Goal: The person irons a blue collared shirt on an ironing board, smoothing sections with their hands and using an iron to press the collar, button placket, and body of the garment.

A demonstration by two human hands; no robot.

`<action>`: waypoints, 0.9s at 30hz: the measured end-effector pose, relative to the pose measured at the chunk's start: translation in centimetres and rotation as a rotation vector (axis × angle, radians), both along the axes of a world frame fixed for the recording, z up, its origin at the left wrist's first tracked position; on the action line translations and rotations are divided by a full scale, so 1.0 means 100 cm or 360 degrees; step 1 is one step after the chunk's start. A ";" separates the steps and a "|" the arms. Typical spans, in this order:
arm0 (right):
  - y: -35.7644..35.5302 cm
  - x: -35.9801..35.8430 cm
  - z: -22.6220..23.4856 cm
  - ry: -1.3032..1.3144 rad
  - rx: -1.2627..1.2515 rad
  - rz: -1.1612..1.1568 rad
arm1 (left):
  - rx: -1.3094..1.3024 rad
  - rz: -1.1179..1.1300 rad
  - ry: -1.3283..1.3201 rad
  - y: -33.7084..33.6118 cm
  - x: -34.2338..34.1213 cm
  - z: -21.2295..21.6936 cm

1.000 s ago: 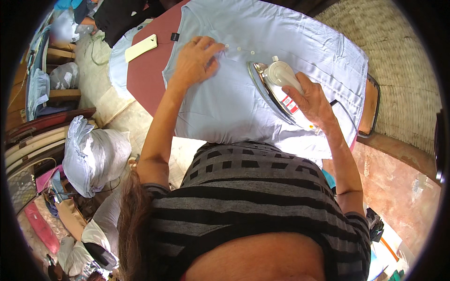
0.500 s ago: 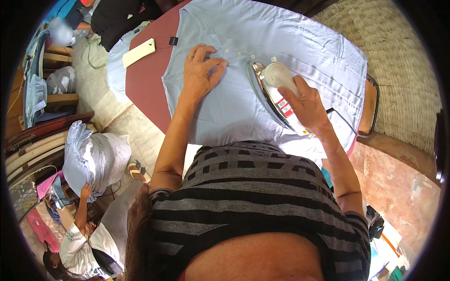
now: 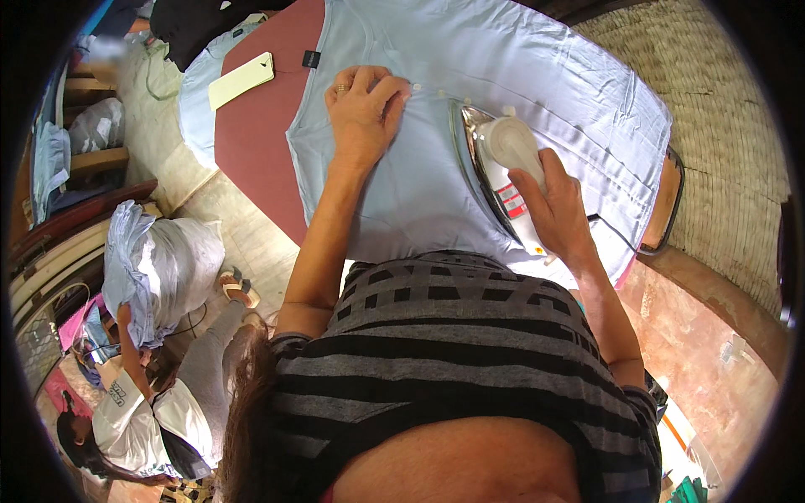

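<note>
A light blue garment (image 3: 402,184) with a row of small buttons lies spread over a dark red ironing board (image 3: 256,142). My right hand (image 3: 553,205) is closed round the handle of a clothes iron (image 3: 511,180) with a white body and a pale, see-through cap. The iron rests on the garment, its tip pointing away from me beside the buttons. Left of it, my left hand (image 3: 365,117) presses on the cloth near the neckline, fingers drawn together and seeming to pinch the edge by the top button. A ring shows on one finger.
On the board's left lies a pale yellow tag-like card (image 3: 241,81). A black metal loop (image 3: 673,201) juts from the board's right end, near woven matting (image 3: 704,109). At lower left, another person (image 3: 147,419) handles blue cloth beside a plastic-wrapped bundle (image 3: 189,260).
My left fingers have drawn together and reached slightly farther along the button edge. The iron in my right hand has shifted a little right. The other person's arm has moved left.
</note>
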State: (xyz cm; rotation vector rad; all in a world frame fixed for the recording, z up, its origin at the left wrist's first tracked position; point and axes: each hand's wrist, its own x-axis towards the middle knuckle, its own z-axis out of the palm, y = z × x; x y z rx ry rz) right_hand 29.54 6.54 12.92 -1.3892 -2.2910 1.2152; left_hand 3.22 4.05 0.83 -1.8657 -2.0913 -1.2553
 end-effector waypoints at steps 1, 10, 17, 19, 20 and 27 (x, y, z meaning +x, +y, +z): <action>0.003 -0.005 0.000 -0.0019 0.0023 0.0043 | 0.0021 -0.0008 0.0007 0.001 -0.001 -0.004; 0.001 0.004 0.007 -0.0239 -0.0048 0.0116 | 0.0035 -0.0041 0.0235 0.000 0.003 -0.002; 0.007 0.042 0.013 -0.0161 -0.0215 -0.0129 | -0.0046 -0.0510 0.0183 -0.001 -0.005 -0.008; 0.004 0.040 0.027 -0.0135 -0.0123 -0.0099 | -0.0067 -0.0547 0.0129 -0.006 -0.007 -0.004; 0.001 0.037 0.033 -0.0119 -0.0088 -0.0090 | -0.0088 -0.0558 0.0103 -0.010 -0.006 -0.002; 0.002 -0.015 0.029 0.0033 -0.0037 0.0099 | 0.0075 -0.0417 -0.0131 -0.021 -0.007 -0.006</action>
